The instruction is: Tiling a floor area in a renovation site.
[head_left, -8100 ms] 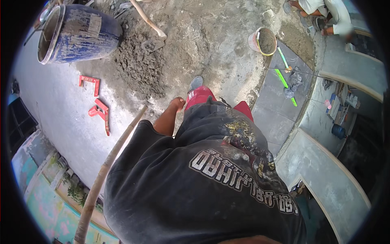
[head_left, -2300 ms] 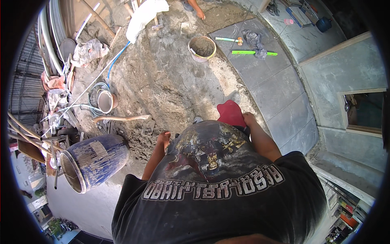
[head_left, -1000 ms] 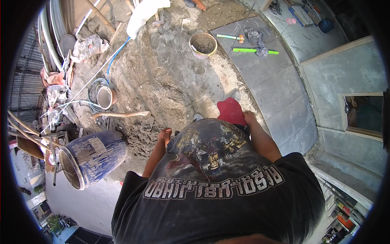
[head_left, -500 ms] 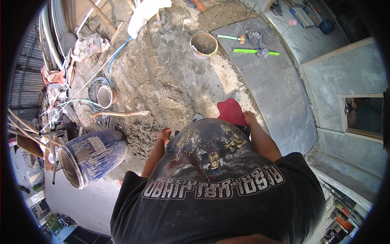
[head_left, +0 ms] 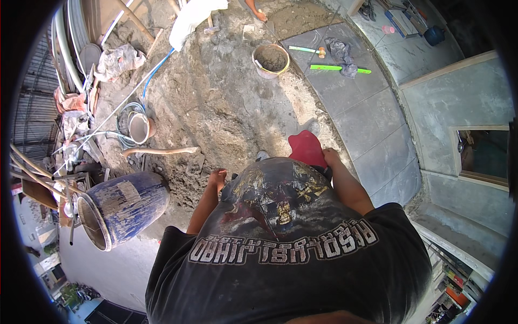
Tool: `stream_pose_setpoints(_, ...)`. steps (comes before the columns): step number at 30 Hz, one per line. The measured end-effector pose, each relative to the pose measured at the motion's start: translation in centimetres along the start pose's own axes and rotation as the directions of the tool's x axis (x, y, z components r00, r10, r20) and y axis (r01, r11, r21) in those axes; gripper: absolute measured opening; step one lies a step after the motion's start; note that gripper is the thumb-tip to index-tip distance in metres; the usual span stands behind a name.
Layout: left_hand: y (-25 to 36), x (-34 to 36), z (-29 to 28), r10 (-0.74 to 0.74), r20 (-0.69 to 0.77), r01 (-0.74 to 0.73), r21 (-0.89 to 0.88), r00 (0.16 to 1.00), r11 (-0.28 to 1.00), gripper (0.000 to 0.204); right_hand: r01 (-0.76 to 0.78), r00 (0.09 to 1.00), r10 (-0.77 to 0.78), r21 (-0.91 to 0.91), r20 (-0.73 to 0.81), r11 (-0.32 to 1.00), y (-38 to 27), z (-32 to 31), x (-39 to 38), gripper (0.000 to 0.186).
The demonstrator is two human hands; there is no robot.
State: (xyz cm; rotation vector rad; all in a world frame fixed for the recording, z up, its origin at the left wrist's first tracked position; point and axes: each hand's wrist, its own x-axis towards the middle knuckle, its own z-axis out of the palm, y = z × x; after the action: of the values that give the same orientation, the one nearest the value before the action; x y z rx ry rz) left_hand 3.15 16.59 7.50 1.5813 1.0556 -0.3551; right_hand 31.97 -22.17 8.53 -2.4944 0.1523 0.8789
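Observation:
My right hand (head_left: 331, 157) is closed on the edge of a red cloth-like thing (head_left: 306, 147), which hangs in front of my body; its exact kind does not show. At my left side hangs my left hand (head_left: 218, 176), its fingers loosely curled, with nothing visible in them. Rough soil and rubble lie below it. Beyond both hands stands a bucket (head_left: 271, 60) of grey mortar. To its right, a mallet (head_left: 307, 50), a bright green level (head_left: 325, 68) and a crumpled dark plastic bag (head_left: 339, 49) lie on grey floor tiles (head_left: 353, 101).
Another person's hand (head_left: 261, 16) shows at the far edge. A blue drum (head_left: 127, 208) lies tilted at left, near a wooden stick (head_left: 162, 152), a smaller bucket (head_left: 141, 128) and coiled hose (head_left: 125, 116). A white sack (head_left: 193, 21) is far left. A grey wall (head_left: 458, 97) borders the right.
The other person's hand has moved slightly nearer and to the left. My left hand has shifted a little; my right hand still holds the red thing in about the same place.

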Motion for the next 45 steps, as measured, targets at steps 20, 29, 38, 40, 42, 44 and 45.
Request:
stream_pose_setpoints(20,0.5,-0.6,-0.1,0.118,0.021,-0.120,0.131,0.993,0.984,0.025,0.007,1.000,-0.007,0.003,0.008,1.000,-0.3,0.2,0.3,0.036)
stream_pose_setpoints(29,-0.8,0.5,-0.2,0.084,0.030,-0.087,0.118,0.996,0.989,0.027,0.011,1.000,-0.011,-0.013,0.026,1.000,-0.8,0.0,-0.2,0.038)
stream_pose_setpoints(38,-2.3,0.9,-0.5,0.051,0.019,-0.051,-0.006,0.999,0.999,0.025,0.044,0.999,-0.043,-0.044,0.025,0.998,-1.1,0.1,-0.4,0.037)
stream_pose_setpoints(40,-1.8,0.9,-0.3,0.081,0.021,-0.081,-0.011,0.996,0.997,0.024,0.034,0.999,-0.033,-0.034,0.023,0.999,-1.0,0.1,-0.3,0.037)
stream_pose_setpoints(42,-1.3,0.6,-0.2,0.019,0.024,-0.020,0.022,1.000,1.000,0.024,0.025,0.999,-0.025,-0.023,0.021,0.999,-0.8,0.1,-0.2,0.037)
stream_pose_setpoints(44,-0.6,0.2,-0.1,0.059,0.028,-0.061,0.076,0.998,0.995,0.025,0.055,0.998,-0.054,-0.050,0.022,0.997,-0.4,0.2,0.1,0.037)
stream_pose_setpoints(45,-1.1,0.2,-0.1,0.096,0.028,-0.099,0.130,0.995,0.987,0.026,0.058,0.998,-0.057,-0.051,0.023,0.997,-0.4,0.2,0.1,0.037)
